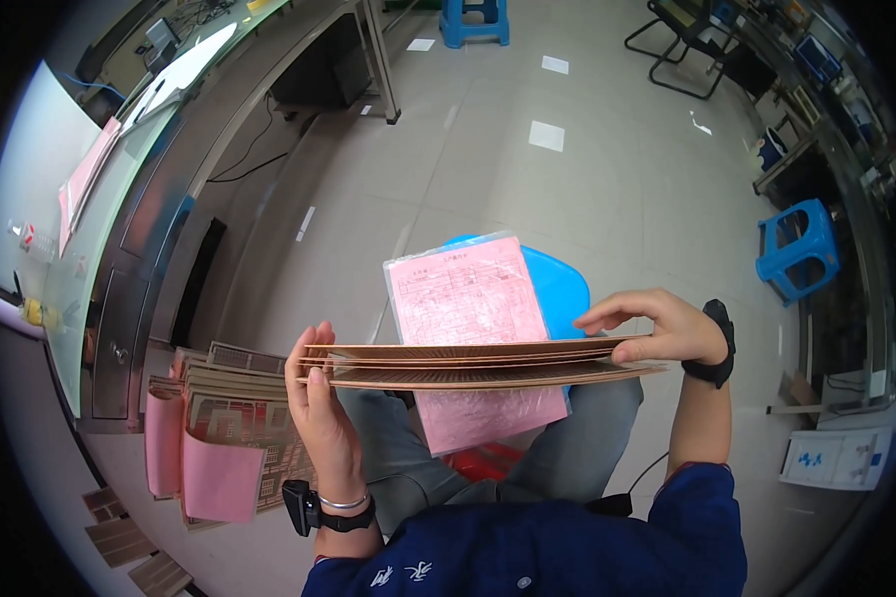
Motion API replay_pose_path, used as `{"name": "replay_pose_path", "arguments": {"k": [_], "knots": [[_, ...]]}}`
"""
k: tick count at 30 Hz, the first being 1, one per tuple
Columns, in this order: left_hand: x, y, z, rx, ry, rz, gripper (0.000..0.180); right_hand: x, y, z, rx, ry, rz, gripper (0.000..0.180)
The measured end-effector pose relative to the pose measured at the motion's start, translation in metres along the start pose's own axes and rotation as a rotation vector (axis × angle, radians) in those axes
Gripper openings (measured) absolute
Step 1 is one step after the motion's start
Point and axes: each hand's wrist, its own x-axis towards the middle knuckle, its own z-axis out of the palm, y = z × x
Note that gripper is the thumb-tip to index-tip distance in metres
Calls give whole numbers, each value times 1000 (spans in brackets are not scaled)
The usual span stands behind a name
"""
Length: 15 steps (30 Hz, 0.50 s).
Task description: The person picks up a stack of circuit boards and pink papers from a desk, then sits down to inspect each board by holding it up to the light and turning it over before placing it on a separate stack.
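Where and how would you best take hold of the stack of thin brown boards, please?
Probably by its left and right ends, coming in from either side. The stack of thin brown boards is long, seen nearly edge-on, and gaps show between its layers, so pinching across its full thickness at both ends should keep it together.

Brown boards [488,379]: seen nearly edge-on; broad faces hidden, exact count not determinable. Left hand [324,423]: fingers partly concealed at the boards' end. Right hand [672,333]: some fingers out of sight; firmness of hold unconfirmed. Pink sheet [463,298]: middle band obscured by the boards; fine print too small to read. Red object [483,462]: mostly hidden between the legs [577,443]; kind indeterminate. Far blue stool [475,25] and dark chair [689,14]: cut off by the upper edge.
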Motion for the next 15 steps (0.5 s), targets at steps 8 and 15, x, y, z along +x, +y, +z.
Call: {"name": "replay_pose_path", "arguments": {"k": [8, 15], "knots": [[2, -3, -1, 21, -16, 14, 39, -17, 32, 1, 340, 103, -110, 40], [10, -20, -13, 127, -75, 43, 48, -68, 90, 62, 860, 609, -222, 42]]}}
